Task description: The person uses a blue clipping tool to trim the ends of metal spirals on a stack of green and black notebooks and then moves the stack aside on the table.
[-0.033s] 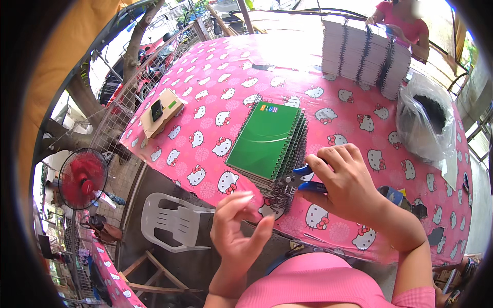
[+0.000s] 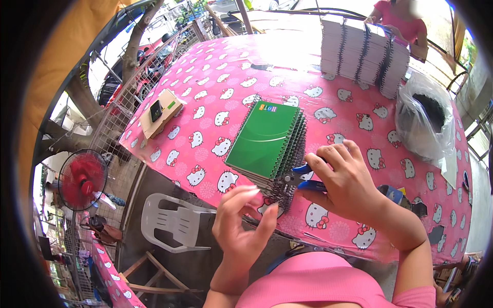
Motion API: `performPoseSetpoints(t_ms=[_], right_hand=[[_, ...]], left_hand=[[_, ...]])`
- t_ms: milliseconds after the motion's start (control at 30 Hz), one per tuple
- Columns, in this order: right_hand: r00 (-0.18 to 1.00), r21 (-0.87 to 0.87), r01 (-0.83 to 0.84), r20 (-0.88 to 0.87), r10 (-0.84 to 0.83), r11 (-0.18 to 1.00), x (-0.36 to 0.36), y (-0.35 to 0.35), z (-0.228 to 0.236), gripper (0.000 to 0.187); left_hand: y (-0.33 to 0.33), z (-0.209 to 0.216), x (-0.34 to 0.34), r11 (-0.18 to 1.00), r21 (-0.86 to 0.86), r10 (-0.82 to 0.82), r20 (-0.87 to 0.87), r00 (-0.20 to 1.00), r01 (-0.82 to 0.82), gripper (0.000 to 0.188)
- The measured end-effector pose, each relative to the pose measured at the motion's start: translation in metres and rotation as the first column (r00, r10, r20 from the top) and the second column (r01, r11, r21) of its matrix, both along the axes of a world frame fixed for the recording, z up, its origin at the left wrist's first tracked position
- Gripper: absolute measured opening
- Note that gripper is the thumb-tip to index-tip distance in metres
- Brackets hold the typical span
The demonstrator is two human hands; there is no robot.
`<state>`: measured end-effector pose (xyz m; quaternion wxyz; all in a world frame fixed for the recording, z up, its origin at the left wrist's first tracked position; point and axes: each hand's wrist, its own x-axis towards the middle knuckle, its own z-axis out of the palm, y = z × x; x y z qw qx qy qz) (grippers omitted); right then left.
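Note:
A stack of spiral-bound notebooks with a green cover on top lies on the table, its black coils along the right side. My right hand is closed round the blue handles of a pair of pliers. The dark head of the pliers is at the lower end of the coils; whether its jaws grip a wire is too small to tell. Below the near corner of the stack, my left hand is raised with thumb and fingers apart, nothing seen between them.
A pink patterned cloth covers the table. A phone rests on cardboard at the left. Tall piles of bound books and a clear plastic bag stand far right, near another person. A white chair is at the left.
My left hand has moved up very slightly, its thumb nearer the coils. My right hand and the pliers stay almost where they were.

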<state>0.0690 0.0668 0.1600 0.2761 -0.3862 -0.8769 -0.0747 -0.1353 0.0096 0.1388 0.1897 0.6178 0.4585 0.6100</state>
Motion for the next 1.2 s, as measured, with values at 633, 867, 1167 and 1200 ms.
performPoseSetpoints(t_ms=[633,867,1167,1200], right_hand=[[0.995,-0.083,0.066,-0.063,-0.072,0.994,0.01,-0.006,-0.007,0.06],[0.996,-0.019,0.075,-0.036,-0.076,0.997,0.001,-0.005,-0.008,0.063],[0.998,-0.215,0.066,-0.004,-0.069,0.974,0.004,-0.005,-0.015,0.054],[0.997,-0.208,0.068,-0.017,-0.074,0.976,0.005,-0.007,-0.011,0.052]], left_hand=[[0.001,0.006,0.007,0.974,-0.225,0.034,0.063,0.997,-0.018,0.019],[0.005,0.002,0.011,0.975,-0.222,0.038,0.057,0.998,-0.025,0.02],[0.006,0.001,0.011,0.971,-0.237,0.051,0.101,0.994,-0.026,0.021],[0.006,0.001,0.01,0.971,-0.239,0.047,0.113,0.992,-0.018,0.02]])
